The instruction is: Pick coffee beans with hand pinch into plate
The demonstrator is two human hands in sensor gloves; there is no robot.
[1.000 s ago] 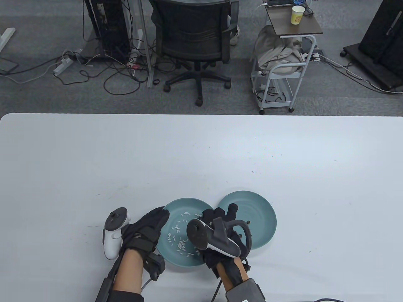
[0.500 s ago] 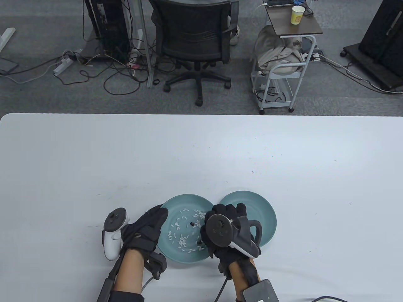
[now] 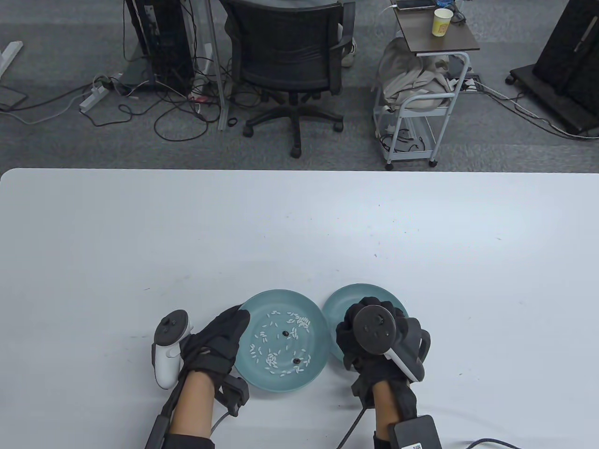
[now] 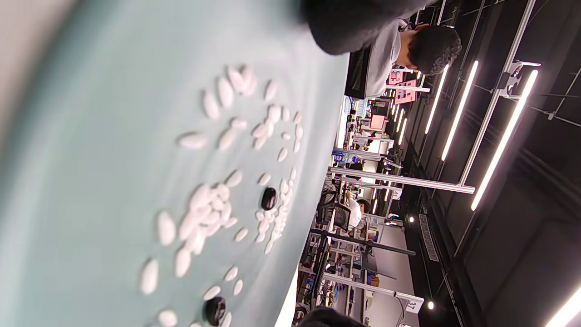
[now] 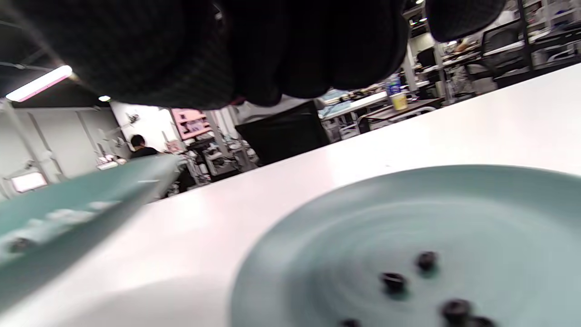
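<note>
White table [image 3: 299, 224]: two teal plates. Left hand [image 3: 216, 342] rests on the source plate [image 3: 281, 299]; two coffee beans [image 3: 285, 333] remain. Right hand [image 3: 369, 346], grasp unseen, hovers over receiving plate [image 5: 454, 204]; release low, centrally.

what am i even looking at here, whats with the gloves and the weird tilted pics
No robot here: a person wears black sensor gloves, with a tracker that looks like a game controller strapped to the back of each hand.

One camera looks down at the white table. The other two sit on the wrists, so their pictures come out tilted.

The left hand rests at the rim of a teal plate holding pale grains and two dark coffee beans. The right hand hovers above a second teal plate; the right wrist view shows several dark beans already lying there. Whether its fingers hold a bean cannot be seen.
</note>
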